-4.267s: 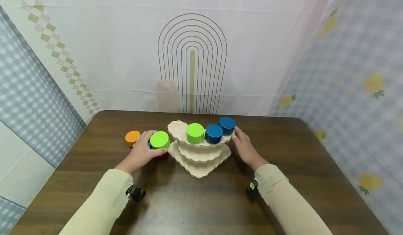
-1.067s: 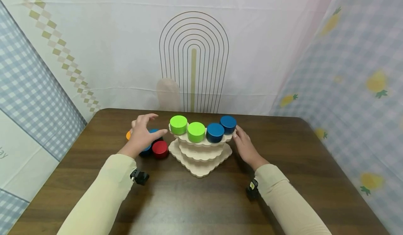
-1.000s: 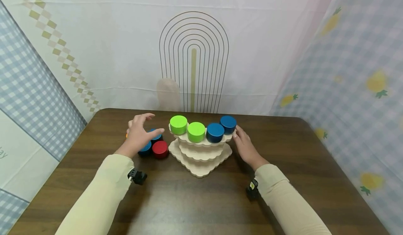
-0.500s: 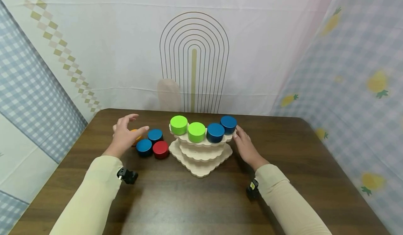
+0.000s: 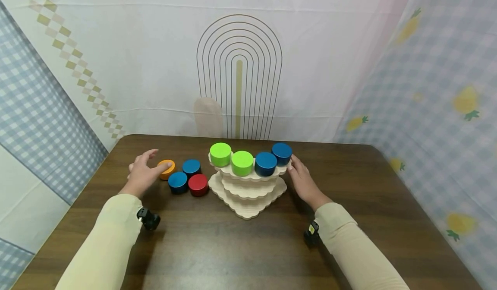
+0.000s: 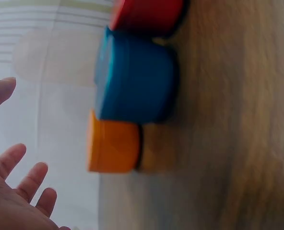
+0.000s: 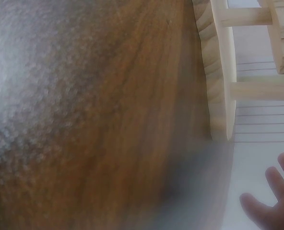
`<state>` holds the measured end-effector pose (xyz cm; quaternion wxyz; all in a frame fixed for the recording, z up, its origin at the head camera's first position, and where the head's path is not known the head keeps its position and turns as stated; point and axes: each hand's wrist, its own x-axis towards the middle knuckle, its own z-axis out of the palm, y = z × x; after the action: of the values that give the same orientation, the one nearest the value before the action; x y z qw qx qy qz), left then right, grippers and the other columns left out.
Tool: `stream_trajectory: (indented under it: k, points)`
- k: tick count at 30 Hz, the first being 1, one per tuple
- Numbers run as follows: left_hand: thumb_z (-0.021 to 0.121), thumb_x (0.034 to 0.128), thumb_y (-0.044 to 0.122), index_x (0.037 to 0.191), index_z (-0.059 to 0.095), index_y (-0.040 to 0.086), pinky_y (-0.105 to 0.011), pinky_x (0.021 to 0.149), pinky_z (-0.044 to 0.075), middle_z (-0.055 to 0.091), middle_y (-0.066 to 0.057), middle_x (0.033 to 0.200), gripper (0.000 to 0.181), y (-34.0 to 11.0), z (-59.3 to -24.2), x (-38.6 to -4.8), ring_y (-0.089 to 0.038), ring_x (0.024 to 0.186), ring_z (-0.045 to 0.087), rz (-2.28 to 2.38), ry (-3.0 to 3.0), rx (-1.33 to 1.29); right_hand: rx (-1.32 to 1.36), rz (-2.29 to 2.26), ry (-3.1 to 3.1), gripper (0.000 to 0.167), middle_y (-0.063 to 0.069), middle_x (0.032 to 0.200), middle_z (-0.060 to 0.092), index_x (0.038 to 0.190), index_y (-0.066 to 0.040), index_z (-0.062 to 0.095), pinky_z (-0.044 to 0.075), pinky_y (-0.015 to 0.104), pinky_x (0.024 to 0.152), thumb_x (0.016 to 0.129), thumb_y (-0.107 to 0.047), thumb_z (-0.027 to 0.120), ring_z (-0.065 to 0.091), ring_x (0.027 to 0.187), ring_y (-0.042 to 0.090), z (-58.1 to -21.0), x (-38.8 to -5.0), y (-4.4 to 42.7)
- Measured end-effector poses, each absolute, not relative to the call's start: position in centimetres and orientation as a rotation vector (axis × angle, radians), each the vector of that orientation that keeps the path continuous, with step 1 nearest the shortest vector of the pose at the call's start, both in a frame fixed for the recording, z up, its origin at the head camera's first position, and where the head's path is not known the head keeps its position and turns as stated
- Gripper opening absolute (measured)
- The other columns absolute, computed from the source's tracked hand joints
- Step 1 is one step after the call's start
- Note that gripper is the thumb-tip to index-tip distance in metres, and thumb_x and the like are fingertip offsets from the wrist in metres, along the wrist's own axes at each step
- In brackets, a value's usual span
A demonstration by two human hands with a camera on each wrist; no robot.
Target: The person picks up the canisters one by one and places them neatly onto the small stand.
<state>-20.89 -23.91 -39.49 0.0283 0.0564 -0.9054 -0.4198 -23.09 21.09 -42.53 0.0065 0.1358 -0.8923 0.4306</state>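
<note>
My left hand (image 5: 142,175) hovers with spread fingers just left of an orange round block (image 5: 167,171), thumb near its top. In the left wrist view a gap shows between those fingers and the orange block (image 6: 115,146). Two blue round blocks (image 5: 177,182) and a red one (image 5: 198,185) stand beside it. A tiered pale wooden stand (image 5: 248,191) with scalloped edges is in the middle. Along its top tier sit two green blocks (image 5: 242,163) and two blue blocks (image 5: 265,164). My right hand (image 5: 305,184) rests against the top tier's right end, fingers partly hidden.
Everything stands on a dark brown wooden table (image 5: 240,255). A white patterned cloth (image 5: 163,65) hangs behind its back edge. Checked cloths drape at both sides, the right one (image 5: 423,121) printed with pineapples. Each wrist carries a small black camera (image 5: 149,219).
A green block that my left hand held is now on the stand's top-left end. That hand let go and moved left, past the blue blocks to the orange one. My right hand stays put.
</note>
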Motion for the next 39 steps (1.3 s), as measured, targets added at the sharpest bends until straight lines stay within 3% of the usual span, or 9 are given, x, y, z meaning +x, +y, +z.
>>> stream_trajectory:
  k: [16,39]
  points:
    - [0.058,0.0921,0.047,0.15,0.024,0.0,-0.071,0.093,0.016,0.025,-0.029,0.15,0.082,-26.0,-41.5,-21.4,-0.056,0.127,0.016,-1.253,-2.939,0.253,0.389,1.353,-2.812,0.057,0.021,0.156,0.021,0.154,-0.009,0.016,0.016,0.066,0.109,0.106,-0.039,0.023,0.019,0.142,0.043,-42.5,-23.1,21.1]
    - [0.066,0.0879,0.03,0.15,0.024,0.0,-0.063,0.088,0.022,0.031,-0.032,0.145,0.081,-26.0,-43.2,-22.7,-0.051,0.117,0.025,-1.119,-3.094,0.259,0.428,1.348,-2.793,0.055,0.023,0.155,0.023,0.153,-0.006,0.017,0.019,0.065,0.109,0.107,-0.034,0.025,0.021,0.141,0.043,-42.6,-23.2,21.1]
